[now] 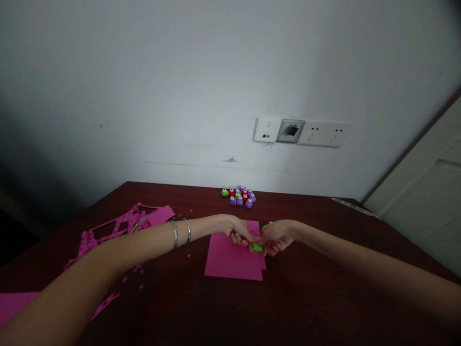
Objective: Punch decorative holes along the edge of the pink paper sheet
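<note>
A small green paper punch (257, 247) sits between the fingertips of both hands, over the right edge of a pink paper sheet (230, 262). My left hand (240, 231) reaches in from the left, fingers curled and closed against the punch. From the right, my right hand (276, 237) is closed on the punch's other side, fingers bent inward. The hands nearly touch, and most of the punch is covered by them. Another pink sheet edge (264, 263) peeks out under the first one on the right.
Several green, red and purple punches (239, 198) are grouped near the wall. Pink sheets full of cut-outs (108, 230) lie left, with small paper scraps (141, 287) around them. More pink paper (16, 305) is at the lower left. A patterned strip (355, 207) lies back right, below wall sockets (324, 133).
</note>
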{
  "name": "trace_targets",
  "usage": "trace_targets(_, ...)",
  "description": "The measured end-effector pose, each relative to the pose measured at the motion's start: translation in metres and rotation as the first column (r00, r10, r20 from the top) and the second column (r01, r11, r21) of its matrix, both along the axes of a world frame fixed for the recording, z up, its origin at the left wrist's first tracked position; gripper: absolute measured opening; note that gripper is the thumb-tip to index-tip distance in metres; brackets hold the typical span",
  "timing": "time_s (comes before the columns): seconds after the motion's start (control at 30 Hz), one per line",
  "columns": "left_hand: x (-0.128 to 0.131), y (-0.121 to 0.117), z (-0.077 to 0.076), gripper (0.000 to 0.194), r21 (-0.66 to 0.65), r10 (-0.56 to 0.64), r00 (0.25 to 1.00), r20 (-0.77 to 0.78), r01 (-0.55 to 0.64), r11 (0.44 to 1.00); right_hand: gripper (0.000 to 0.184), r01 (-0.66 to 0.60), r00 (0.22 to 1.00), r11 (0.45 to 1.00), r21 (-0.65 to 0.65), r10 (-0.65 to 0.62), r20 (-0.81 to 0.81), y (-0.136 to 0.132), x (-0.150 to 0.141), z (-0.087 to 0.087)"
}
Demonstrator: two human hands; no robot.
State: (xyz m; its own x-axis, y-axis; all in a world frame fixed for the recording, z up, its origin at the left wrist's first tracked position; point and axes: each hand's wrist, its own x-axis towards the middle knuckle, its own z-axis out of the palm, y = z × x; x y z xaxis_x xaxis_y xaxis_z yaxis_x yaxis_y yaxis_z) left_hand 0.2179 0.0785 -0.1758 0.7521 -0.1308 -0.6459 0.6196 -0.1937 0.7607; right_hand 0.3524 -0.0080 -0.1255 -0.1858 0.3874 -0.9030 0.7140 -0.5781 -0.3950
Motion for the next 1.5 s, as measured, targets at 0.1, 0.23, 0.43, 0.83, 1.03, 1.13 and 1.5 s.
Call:
trace_targets(0.1,0.002,0.003,-0.004,0.044,-0.009,-0.065,0.998,0.018,0.065,0.998,0.035,-0.018,1.0,1.0,-0.014,0.018,0.007,0.003,-0.001,0.001)
trace_targets(0.23,0.003,0.004,-0.005,0.044,-0.022,-0.081,0.996,0.029,0.082,0.996,0.034,-0.028,0.999,1.0,-0.012,0.028,0.015,0.004,-0.001,0.0)
trace_targets(0.43,0.001,-0.001,0.0,0.046,-0.002,-0.021,1.0,0.018,0.021,1.0,0.035,-0.026,1.0,0.999,0.032,0.026,0.006,0.0,-0.001,0.0)
trace_targets(0.83,-0.009,-0.036,0.033,0.045,0.383,0.207,0.975,0.082,-0.223,0.897,0.037,-0.071,0.996,0.963,0.26,0.053,0.078,-0.019,-0.003,0.009)
trace_targets(1.03,-0.023,-0.039,0.043,0.039,0.625,0.168,0.915,0.368,-0.377,0.684,0.043,-0.119,0.989,0.866,0.485,0.058,0.139,-0.032,-0.015,0.015)
trace_targets(1.13,-0.034,-0.036,0.033,0.033,0.671,0.101,0.836,0.54,-0.499,0.548,0.04,-0.123,0.988,0.816,0.565,0.05,0.143,-0.037,-0.015,0.015)
trace_targets(1.5,-0.057,-0.051,-0.005,0.044,0.68,-0.055,0.74,0.671,-0.584,0.443,0.024,0.024,0.999,0.459,0.888,-0.038,-0.008,-0.056,0.0,-0.012)
